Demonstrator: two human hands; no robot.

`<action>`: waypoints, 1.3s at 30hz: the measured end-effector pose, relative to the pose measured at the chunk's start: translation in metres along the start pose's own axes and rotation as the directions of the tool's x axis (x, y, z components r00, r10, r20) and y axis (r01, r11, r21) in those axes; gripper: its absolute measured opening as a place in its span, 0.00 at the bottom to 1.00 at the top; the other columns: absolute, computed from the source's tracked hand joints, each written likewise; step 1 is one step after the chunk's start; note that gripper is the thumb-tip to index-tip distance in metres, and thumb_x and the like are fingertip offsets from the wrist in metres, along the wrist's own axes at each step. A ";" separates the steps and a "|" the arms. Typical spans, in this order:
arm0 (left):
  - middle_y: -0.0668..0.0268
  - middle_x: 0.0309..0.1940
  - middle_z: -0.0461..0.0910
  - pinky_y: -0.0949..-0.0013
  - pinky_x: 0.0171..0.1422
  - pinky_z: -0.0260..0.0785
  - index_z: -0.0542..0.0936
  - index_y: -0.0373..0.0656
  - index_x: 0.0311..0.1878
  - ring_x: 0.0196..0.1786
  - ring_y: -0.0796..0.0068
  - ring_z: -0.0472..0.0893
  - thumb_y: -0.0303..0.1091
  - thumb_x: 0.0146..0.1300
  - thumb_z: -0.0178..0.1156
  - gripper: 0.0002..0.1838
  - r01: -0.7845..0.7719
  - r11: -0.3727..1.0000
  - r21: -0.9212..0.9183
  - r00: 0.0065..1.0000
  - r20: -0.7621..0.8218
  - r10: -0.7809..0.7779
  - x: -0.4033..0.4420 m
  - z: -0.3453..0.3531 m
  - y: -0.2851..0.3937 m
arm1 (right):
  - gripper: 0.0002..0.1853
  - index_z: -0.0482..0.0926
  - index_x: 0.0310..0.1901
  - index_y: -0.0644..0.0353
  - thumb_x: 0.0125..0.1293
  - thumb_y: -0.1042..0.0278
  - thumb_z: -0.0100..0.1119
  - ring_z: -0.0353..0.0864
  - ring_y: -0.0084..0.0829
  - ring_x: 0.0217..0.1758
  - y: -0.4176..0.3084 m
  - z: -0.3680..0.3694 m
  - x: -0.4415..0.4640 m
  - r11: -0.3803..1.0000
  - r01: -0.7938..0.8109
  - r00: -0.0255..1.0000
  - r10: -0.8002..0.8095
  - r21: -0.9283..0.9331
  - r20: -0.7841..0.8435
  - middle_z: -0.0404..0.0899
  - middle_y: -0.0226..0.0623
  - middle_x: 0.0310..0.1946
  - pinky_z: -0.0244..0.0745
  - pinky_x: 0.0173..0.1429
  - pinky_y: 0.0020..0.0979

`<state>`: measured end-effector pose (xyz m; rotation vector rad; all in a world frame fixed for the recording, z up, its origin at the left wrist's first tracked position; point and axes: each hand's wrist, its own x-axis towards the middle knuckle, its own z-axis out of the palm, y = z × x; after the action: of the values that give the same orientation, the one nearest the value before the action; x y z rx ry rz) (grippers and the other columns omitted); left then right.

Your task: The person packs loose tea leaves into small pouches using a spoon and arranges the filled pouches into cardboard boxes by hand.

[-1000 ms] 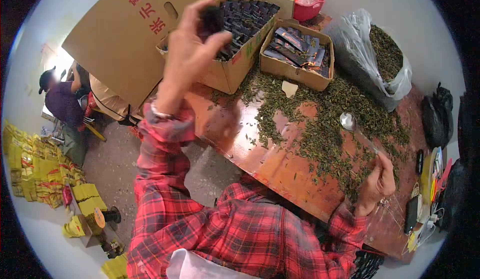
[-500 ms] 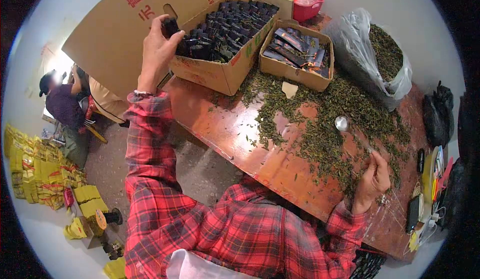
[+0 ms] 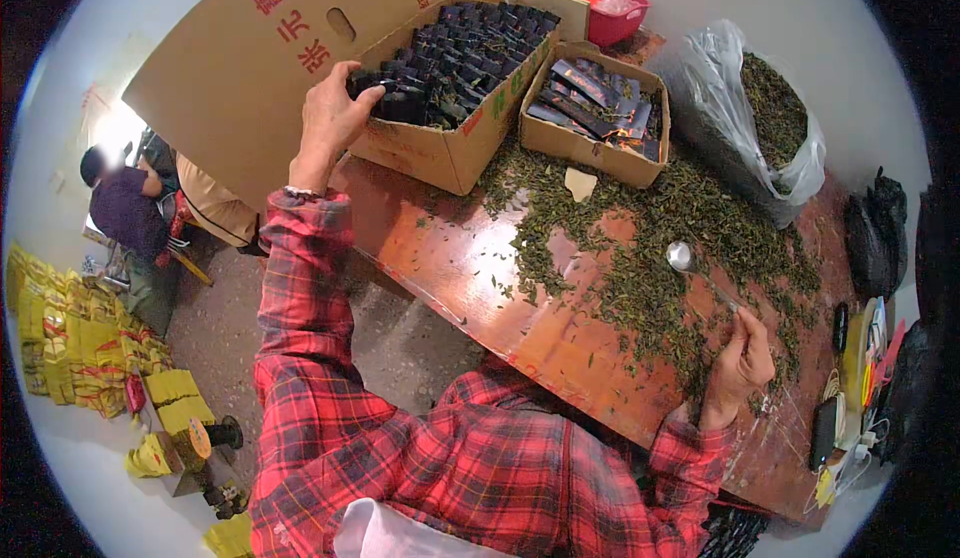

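My left hand point(image 3: 328, 123) is at the near left corner of a large cardboard box point(image 3: 425, 153). Its thumb and fingers close on a small black packet, mostly covered by the fingers, just inside the rim. Rows of similar black packets point(image 3: 465, 48) stand upright in that box. Over the table my right hand point(image 3: 742, 368) pinches the handle of a metal spoon point(image 3: 680, 256). The spoon's bowl is above loose dried leaves, which look like tea point(image 3: 650, 298). A smaller carton point(image 3: 590, 156) beside the large box contains flat black packets point(image 3: 600, 98).
A clear plastic bag point(image 3: 700, 88) of leaves stands at the back right of the wooden table point(image 3: 480, 298). Behind it is a red basket point(image 3: 620, 26). A phone point(image 3: 825, 428) and cables lie at the right. Yellow packages point(image 3: 75, 338) and another person point(image 3: 130, 198) are at left.
My left hand has lowered the black packet from above the large box's left corner to inside its rim. My right hand has shifted slightly left with the spoon.
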<state>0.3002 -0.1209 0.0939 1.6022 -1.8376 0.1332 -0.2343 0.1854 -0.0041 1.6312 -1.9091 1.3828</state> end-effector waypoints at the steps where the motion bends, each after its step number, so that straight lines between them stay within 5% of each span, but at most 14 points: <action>1: 0.45 0.51 0.88 0.50 0.61 0.79 0.83 0.40 0.63 0.55 0.43 0.87 0.48 0.64 0.73 0.29 0.000 1.000 0.018 1.000 0.019 0.000 -0.001 -0.001 0.001 | 0.06 0.90 0.49 0.63 0.75 0.79 0.66 0.85 0.20 0.32 0.001 0.001 -0.001 1.000 -0.009 1.000 0.009 0.008 0.002 0.90 0.33 0.35 0.79 0.38 0.23; 12: 0.49 0.56 0.88 0.46 0.70 0.73 0.88 0.39 0.59 0.63 0.44 0.83 0.51 0.72 0.64 0.25 -0.110 0.986 0.129 0.994 -0.008 0.112 -0.016 0.004 -0.003 | 0.06 0.89 0.49 0.64 0.75 0.79 0.65 0.82 0.18 0.31 -0.006 0.003 0.001 1.000 -0.009 1.000 0.009 0.014 -0.006 0.88 0.33 0.33 0.75 0.37 0.23; 24: 0.56 0.51 0.89 0.45 0.61 0.77 0.90 0.43 0.53 0.58 0.46 0.84 0.45 0.77 0.56 0.19 -0.239 0.956 0.169 0.970 -0.005 0.243 -0.018 0.008 -0.011 | 0.08 0.89 0.49 0.63 0.73 0.81 0.66 0.82 0.20 0.29 -0.008 0.005 0.002 0.999 0.007 1.000 -0.006 0.035 -0.007 0.87 0.33 0.30 0.75 0.34 0.24; 33: 0.49 0.57 0.87 0.47 0.69 0.74 0.85 0.40 0.63 0.63 0.45 0.82 0.44 0.74 0.61 0.22 -0.248 0.960 0.132 0.968 -0.010 0.251 -0.008 0.007 -0.013 | 0.08 0.89 0.49 0.64 0.74 0.81 0.65 0.83 0.21 0.29 -0.018 0.003 0.005 0.997 -0.045 0.999 0.044 0.062 0.006 0.86 0.34 0.28 0.76 0.35 0.25; 39: 0.47 0.56 0.87 0.50 0.67 0.76 0.85 0.38 0.62 0.61 0.45 0.84 0.41 0.70 0.68 0.23 -0.373 0.927 -0.044 0.928 0.003 0.374 -0.004 -0.001 0.087 | 0.07 0.88 0.49 0.66 0.74 0.82 0.64 0.82 0.20 0.30 -0.004 0.007 0.000 0.998 0.021 1.000 -0.021 0.058 0.006 0.86 0.32 0.31 0.77 0.35 0.25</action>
<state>0.2215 -0.0962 0.1230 1.2087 -2.1231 0.2529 -0.2284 0.1802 -0.0054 1.6793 -1.8663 1.4390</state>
